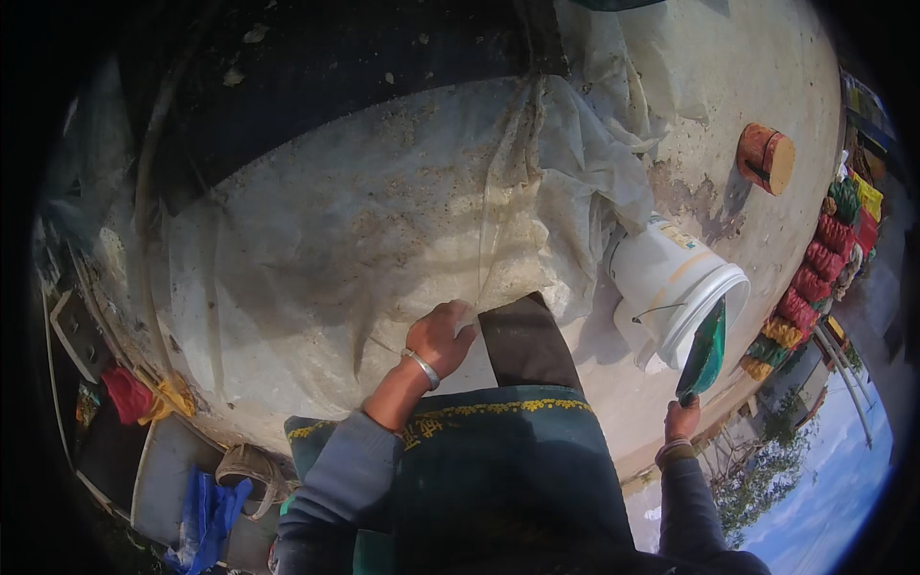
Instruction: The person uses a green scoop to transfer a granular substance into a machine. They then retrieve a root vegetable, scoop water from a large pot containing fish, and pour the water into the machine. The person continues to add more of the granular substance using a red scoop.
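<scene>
My left hand (443, 340) is closed at the near edge of a cloudy, translucent plastic sheet (383, 220), and seems to pinch that edge. A silver bangle circles the wrist. Out to the right, my right hand (682, 420) grips the handle of a green scoop (707, 353). The scoop's blade points up and overlaps the rim of a white bucket (671, 273). What lies inside the bucket or the scoop is hidden. Just right of my left hand, a dark brown flat piece (529, 343) shows beneath the sheet's edge. A dark green apron (508, 470) with yellow trim covers my front.
An orange-brown cylindrical block (766, 158) stands on the pale ground at the upper right. Red, green and yellow bundles (824, 259) line the right side. Lower left are a woven basket (251, 470), blue plastic (206, 517) and boards. A dark surface (355, 67) spans the top.
</scene>
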{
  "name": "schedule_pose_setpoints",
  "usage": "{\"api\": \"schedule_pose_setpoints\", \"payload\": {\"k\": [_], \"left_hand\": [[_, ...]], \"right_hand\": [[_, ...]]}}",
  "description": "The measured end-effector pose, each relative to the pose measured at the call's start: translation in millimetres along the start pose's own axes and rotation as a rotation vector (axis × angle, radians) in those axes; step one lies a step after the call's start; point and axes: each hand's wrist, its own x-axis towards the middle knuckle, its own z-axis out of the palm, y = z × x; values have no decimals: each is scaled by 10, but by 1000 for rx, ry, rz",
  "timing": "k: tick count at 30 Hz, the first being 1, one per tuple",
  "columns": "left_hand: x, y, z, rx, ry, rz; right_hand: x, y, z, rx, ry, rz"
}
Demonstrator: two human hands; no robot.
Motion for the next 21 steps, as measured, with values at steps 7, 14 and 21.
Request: {"api": "schedule_pose_setpoints", "payload": {"k": [7, 14, 21], "left_hand": [[-22, 51, -127, -63, -74, -19], [-62, 81, -226, -88, -58, -7], [-95, 127, -425, -144, 33, 63]], "right_hand": [[-71, 95, -73, 211, -141, 91], [-903, -1149, -524, 607, -95, -70], [-1128, -3357, 65, 705, -702, -401]]}}
